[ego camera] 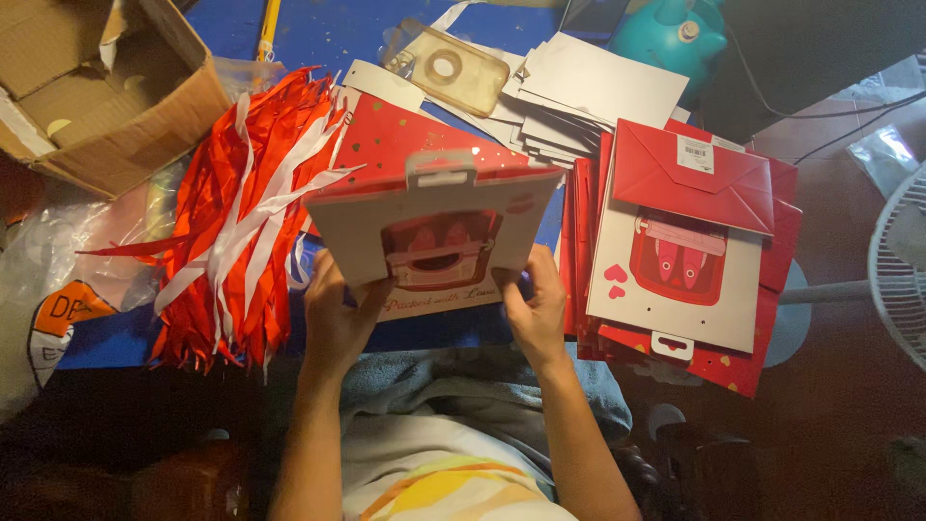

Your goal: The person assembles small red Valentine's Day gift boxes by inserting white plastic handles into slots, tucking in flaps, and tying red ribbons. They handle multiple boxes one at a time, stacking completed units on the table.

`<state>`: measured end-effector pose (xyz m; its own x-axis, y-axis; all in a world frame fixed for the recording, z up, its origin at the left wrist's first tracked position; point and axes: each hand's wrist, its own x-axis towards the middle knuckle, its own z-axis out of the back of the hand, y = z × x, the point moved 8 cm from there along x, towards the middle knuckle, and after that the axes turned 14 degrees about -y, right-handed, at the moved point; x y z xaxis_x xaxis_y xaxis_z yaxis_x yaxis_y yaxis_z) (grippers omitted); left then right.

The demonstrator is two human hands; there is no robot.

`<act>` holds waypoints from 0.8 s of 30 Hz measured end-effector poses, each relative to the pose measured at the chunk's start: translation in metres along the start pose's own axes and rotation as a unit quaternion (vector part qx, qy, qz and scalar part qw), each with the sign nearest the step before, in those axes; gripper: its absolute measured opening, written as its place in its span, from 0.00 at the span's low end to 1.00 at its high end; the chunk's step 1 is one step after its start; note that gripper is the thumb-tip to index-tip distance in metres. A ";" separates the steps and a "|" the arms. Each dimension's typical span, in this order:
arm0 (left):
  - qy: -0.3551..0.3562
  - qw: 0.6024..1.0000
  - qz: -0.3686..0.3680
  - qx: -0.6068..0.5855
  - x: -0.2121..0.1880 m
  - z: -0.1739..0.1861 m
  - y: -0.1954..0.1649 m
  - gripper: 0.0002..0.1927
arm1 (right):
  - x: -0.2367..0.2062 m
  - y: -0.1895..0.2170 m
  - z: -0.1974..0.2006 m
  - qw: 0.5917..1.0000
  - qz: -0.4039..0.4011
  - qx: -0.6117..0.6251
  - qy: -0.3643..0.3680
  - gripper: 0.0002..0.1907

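Observation:
Both hands hold up one flat paper gift bag (424, 217), white with a red picture on its front and a red gusset with gold dots on top. My left hand (333, 309) grips its lower left edge. My right hand (535, 307) grips its lower right edge. The bag is tilted toward me over the blue table (328, 34). A pile of red and white ribbons (246, 212) lies just to the left of it. A stack of flat red and white gift bags (685, 251) lies to the right.
An open cardboard box (106, 87) stands at the top left. White cards (588, 87) and a clear plastic case (446, 68) lie behind the bag. A teal jug (670, 34) is at the top. A white fan (902, 265) stands at the right edge.

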<state>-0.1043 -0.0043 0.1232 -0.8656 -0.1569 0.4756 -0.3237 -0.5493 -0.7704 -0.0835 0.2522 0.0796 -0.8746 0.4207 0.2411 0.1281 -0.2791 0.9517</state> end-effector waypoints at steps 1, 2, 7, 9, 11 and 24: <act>-0.026 0.999 0.018 -0.032 0.002 0.004 -0.004 0.21 | -0.001 0.006 0.002 1.000 0.003 0.022 -0.001 0.06; -0.052 0.996 0.036 -0.065 0.003 0.009 -0.008 0.26 | -0.002 0.012 0.004 0.998 0.006 0.057 -0.001 0.07; -0.081 0.978 -0.121 -0.151 0.008 0.023 -0.042 0.14 | -0.010 0.075 0.020 0.966 0.255 -0.045 0.004 0.22; 0.005 0.961 0.015 -0.276 -0.002 0.022 -0.030 0.12 | -0.003 0.066 0.022 0.988 0.140 -0.068 0.005 0.25; -0.011 0.960 0.027 -0.279 -0.016 0.034 -0.032 0.13 | -0.004 0.051 0.026 0.999 -0.027 0.018 0.025 0.30; 0.028 0.961 -0.118 -0.247 -0.015 -0.016 -0.140 0.13 | -0.011 0.037 0.185 0.921 -0.075 0.376 -0.073 0.31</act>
<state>-0.0521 0.0876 0.2173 -0.7608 -0.0249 0.6485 -0.6432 -0.1043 -0.7585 0.0172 0.3972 0.1474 -0.8433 0.5333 0.0669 0.3472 0.4455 0.8252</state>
